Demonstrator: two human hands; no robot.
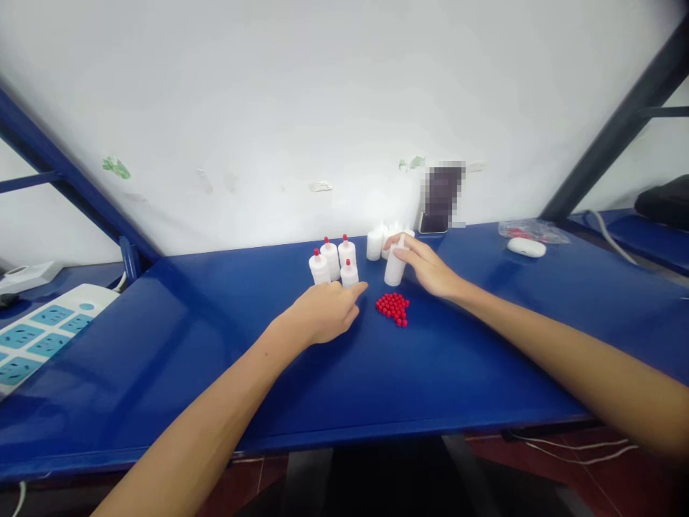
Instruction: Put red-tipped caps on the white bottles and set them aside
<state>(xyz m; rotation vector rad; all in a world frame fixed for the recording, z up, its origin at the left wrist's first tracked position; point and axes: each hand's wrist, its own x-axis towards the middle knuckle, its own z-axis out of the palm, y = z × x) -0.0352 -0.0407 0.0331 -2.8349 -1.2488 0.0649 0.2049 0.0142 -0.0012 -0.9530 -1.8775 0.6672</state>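
On the blue table, my right hand [430,269] is closed around a white squeeze bottle [395,271] with a bare nozzle and no red cap. My left hand [334,312] hovers just in front of several white bottles with red caps [319,267]. Its index finger stretches to the right, apart from the thumb, and I see nothing held in it. The nearest capped bottle [349,273] stands right behind the knuckles, its base hidden. Between my hands lies a loose pile of small red caps [392,306].
More white bottles [374,245] stand by the wall behind my right hand. A dark-screened phone [438,201] leans there. Farther right lie a clear plastic bag [530,231] with red bits and a white oval case [526,248]. A power strip [51,327] sits at the left.
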